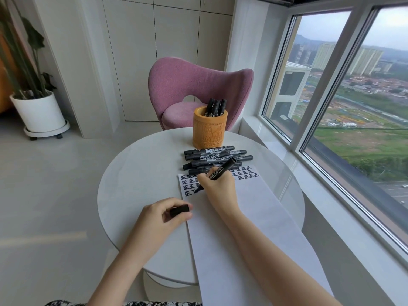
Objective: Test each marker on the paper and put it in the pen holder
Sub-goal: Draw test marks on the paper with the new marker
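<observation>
Marker (217,173) is gripped by right hand (217,188), tip on paper (242,228); cap (180,210) is pinched in left hand (163,219). Recapping, then holder (209,129), is called for.

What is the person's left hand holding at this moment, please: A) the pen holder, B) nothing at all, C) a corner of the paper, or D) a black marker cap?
D: the left hand pinches a short black cap at the edge of the paper, while the right hand holds the uncapped marker.
</observation>
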A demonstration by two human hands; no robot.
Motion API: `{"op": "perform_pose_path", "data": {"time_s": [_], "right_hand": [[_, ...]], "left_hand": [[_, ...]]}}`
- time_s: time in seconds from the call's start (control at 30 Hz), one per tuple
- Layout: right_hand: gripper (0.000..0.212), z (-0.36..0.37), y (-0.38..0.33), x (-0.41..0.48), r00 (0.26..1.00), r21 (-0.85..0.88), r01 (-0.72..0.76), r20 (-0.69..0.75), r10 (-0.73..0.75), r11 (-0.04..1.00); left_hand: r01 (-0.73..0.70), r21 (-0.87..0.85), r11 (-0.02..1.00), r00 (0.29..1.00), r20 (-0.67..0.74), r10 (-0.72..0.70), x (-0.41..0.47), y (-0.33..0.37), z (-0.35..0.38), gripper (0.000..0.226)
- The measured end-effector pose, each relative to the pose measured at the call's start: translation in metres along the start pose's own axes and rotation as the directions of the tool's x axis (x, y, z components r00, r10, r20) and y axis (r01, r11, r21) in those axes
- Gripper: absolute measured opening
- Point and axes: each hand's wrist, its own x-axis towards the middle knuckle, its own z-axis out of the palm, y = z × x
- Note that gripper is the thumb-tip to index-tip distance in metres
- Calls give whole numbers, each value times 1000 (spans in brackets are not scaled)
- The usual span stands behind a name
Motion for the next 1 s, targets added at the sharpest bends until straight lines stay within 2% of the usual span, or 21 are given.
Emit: {"op": "perform_pose_path", "data": {"time_s": [0.17,0.3,0.6,0.9,1.0], "right_hand": [[27,-1,0,1,1000,22,-7,-18,7,1000],[39,1,1,1,1000,0,11,-5,-11,1000],[28,-1,0,1,1000,26,-2,-22,3,1000],[43,0,2,1,1000,2,10,19,-10,1000],[39,1,2,1,1000,-4,21,17,-21,1000]], "left_hand": [[-4,-6,1000,1000,5,4,1,0,0,12],[2,-20,1000,1000,2,-2,0,0,0,11],[10,-20,1000,1000,9,-10,0,0,0,11],[12,-22,1000,1000,5,-11,-1,1,1,11],[3,-14,1000,1000,-3,-3,-1,2,1,11]]}}
